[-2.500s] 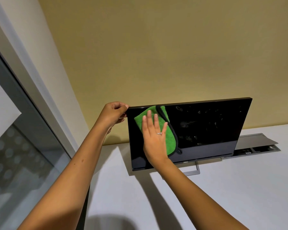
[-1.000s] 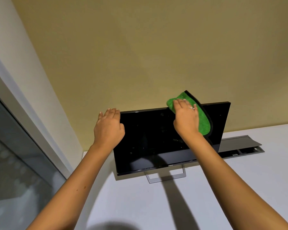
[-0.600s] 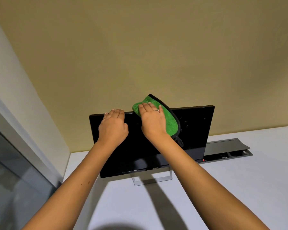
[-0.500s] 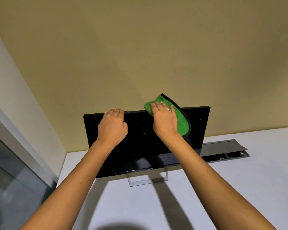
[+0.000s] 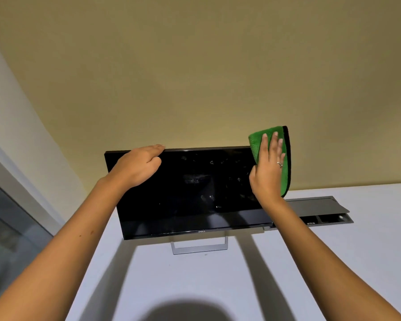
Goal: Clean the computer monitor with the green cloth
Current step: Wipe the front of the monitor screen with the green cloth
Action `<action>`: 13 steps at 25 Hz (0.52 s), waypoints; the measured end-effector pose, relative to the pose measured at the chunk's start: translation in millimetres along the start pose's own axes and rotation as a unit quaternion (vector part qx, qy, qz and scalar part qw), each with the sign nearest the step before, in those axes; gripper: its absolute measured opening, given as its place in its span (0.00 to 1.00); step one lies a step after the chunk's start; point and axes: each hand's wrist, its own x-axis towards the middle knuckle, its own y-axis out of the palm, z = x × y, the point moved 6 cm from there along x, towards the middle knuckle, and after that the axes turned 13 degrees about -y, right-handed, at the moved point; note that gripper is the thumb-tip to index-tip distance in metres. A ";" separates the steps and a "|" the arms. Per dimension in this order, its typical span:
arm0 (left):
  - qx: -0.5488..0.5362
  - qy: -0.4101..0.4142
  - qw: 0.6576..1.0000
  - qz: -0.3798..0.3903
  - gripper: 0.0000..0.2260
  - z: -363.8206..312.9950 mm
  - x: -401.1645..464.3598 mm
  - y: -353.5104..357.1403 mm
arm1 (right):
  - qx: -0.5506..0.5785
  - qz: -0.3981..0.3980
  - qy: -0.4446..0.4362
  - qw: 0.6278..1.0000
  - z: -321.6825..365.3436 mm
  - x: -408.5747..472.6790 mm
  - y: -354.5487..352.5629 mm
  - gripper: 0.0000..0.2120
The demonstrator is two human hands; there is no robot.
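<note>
A black computer monitor (image 5: 190,193) stands on a silver stand (image 5: 199,247) on a white desk; its screen is dark and shows smudges. My left hand (image 5: 139,166) lies over the monitor's top edge near the upper left corner, fingers curled onto the rim. My right hand (image 5: 267,167) presses the green cloth (image 5: 285,158) flat against the screen's upper right corner, fingers spread. The cloth has a black border and sticks out above and past the monitor's right edge.
The white desk (image 5: 195,286) meets a tan wall (image 5: 195,77) behind the monitor. A grey cable hatch (image 5: 320,209) with its lid raised is set in the desk to the right. A glass partition (image 5: 7,216) with a pale frame runs along the left.
My right hand has slid the green cloth rightward along the top of the screen to its upper right corner. My left hand stays on the top left edge.
</note>
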 end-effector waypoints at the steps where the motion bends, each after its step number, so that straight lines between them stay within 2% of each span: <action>1: -0.016 -0.002 1.000 0.011 0.22 4.8 2.0 -1.6 | 0.026 -0.015 0.005 1.000 11.4 -4.8 5.3 0.41; 3: -0.008 0.002 1.000 0.026 0.26 11.8 4.6 -2.2 | 0.064 -0.032 -0.014 0.997 41.5 -13.8 17.7 0.41; 6: 0.023 0.012 0.999 0.041 0.31 17.1 6.4 0.0 | 0.064 -0.035 -0.086 0.994 94.3 -23.6 40.9 0.41; 10: 0.003 0.028 0.998 0.051 0.32 16.2 5.2 0.0 | -0.002 -0.018 -0.171 0.985 158.8 -28.9 74.9 0.36; 13: 0.009 0.053 0.998 0.045 0.34 20.2 5.6 0.8 | -0.061 0.010 -0.202 0.977 176.7 -34.6 95.2 0.32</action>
